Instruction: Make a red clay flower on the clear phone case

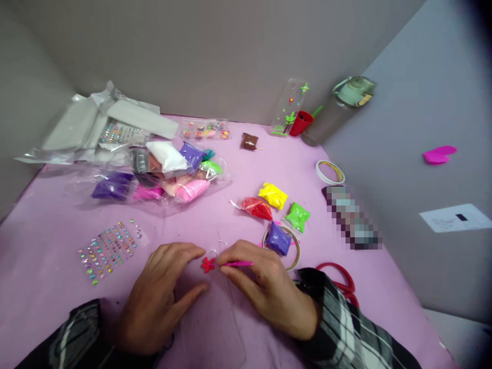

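A small red clay flower (208, 265) lies between my two hands, on what looks like a clear phone case (237, 328) whose outline shows faintly on the table. My right hand (265, 287) pinches a thin pink clay tool (240, 264), its tip pointing at the flower's right side; contact cannot be made out. My left hand (159, 294) rests to the left with thumb and fingers spread apart around the flower, holding nothing. Just beyond my right hand are soft clay packets: red (257, 208), yellow (273, 196), green (298, 217) and purple (278, 239).
A tape roll (297, 256) lies under the purple packet. Red-handled scissors (351, 282) sit by my right sleeve. A gem sticker sheet (111, 251) is at left, bagged clay (192, 190) behind. A decorated phone case (288, 110), red cup (301, 123) and bottle (334, 115) stand at the back.
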Motion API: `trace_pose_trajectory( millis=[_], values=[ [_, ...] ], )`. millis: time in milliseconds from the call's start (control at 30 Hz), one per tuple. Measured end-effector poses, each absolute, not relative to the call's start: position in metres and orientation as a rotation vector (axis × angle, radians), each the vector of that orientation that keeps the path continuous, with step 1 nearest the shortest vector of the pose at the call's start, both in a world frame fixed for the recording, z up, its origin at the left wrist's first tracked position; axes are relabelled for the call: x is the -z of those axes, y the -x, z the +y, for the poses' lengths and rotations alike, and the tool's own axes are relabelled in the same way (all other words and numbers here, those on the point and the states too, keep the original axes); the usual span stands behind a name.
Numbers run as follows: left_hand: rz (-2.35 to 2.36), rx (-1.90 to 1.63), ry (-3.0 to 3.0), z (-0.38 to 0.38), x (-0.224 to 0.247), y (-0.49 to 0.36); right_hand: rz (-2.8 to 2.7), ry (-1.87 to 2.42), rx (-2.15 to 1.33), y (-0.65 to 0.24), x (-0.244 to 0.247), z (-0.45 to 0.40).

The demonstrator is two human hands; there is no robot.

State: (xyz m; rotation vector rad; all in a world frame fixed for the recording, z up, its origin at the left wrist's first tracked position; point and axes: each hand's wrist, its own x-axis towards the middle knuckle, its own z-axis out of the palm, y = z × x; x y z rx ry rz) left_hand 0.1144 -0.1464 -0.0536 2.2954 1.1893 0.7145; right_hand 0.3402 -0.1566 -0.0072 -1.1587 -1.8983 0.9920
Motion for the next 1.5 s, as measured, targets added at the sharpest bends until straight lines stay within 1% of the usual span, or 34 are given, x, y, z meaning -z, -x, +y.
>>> trace_pose_trajectory(
  millis=[233, 567, 1367, 1500],
  values=[
    [1.187, -0.781, -2.249, -0.144, 0.051, -0.119, -1.960, 1.166, -0.860, -0.339, 0.010, -0.157],
    [1.170, -0.738, -2.156, -0.146, 0.054, -0.122, -1.980, 1.127, -0.781, -0.336, 0.012, -0.157],
    [1.166, -0.776, -2.158, -0.143, 0.051, -0.127, -1.980, 1.091, -0.811, -0.335, 0.015, -0.156],
    [1.170, -0.745, -2.151, -0.143, 0.052, -0.126, -1.876, 1.106, -0.846, -0.336, 0.009, -0.157]
  ],
)
